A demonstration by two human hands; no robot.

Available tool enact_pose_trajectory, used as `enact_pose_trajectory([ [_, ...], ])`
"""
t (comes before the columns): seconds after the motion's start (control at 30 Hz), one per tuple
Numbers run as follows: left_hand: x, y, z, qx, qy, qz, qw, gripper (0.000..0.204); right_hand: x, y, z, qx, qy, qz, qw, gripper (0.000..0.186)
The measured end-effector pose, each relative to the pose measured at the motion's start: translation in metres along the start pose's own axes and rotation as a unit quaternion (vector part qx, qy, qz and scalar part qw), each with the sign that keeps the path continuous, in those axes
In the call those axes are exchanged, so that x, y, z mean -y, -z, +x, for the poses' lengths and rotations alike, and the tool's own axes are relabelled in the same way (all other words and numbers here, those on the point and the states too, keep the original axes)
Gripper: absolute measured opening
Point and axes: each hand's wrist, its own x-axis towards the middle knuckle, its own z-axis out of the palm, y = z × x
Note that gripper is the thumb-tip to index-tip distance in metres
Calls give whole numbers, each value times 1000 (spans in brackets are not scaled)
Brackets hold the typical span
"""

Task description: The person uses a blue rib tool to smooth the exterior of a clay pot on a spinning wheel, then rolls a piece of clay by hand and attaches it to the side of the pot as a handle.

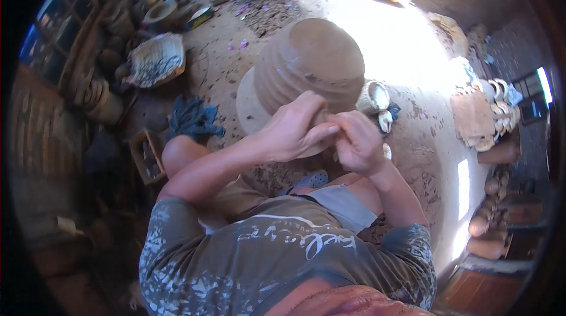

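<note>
A tall brown clay pot with ribbed sides stands before me on a pale round base. Dark specks dot its near side. Both hands meet in front of the pot's near side, where they cover part of it. My left hand has its fingers curled, its thumb stretched toward the other hand. Close against that thumb, my right hand is closed with bent fingers. Whatever lies between the fingers is hidden, and I cannot tell whether either hand touches the pot.
A metal tin stands right of the pot. To the left lie a dark blue cloth, a woven tray and a small wooden box. Crumbled clay covers the floor beyond. Several clay pots line the right wall.
</note>
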Motion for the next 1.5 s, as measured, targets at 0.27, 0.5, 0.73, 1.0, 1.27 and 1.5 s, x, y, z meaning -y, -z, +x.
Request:
enact_pose_trajectory([
  [0.27,-12,19,18,140,128,-147,971,33,1,6,-7,-20,74,-39,996,27],
  [0.5,-3,10,34,19,15,-125,992,36,-11,17,-15,-103,-33,-58,992,18],
  [0.73,91,47,101,-335,-42,-131,932,54,-14,5,-14,-194,-206,37,959,11],
  [1.0,100,28,105,-374,2,-111,921,58,-15,-13,-19,-201,-339,226,891,16],
  [1.27,79,43,97,-397,62,-107,910,69,-21,-27,-4,-156,-190,38,969,18],
  [1.5,103,42,113,-361,69,-70,927,87,-16,-43,24,-203,-137,9,970,12],
])
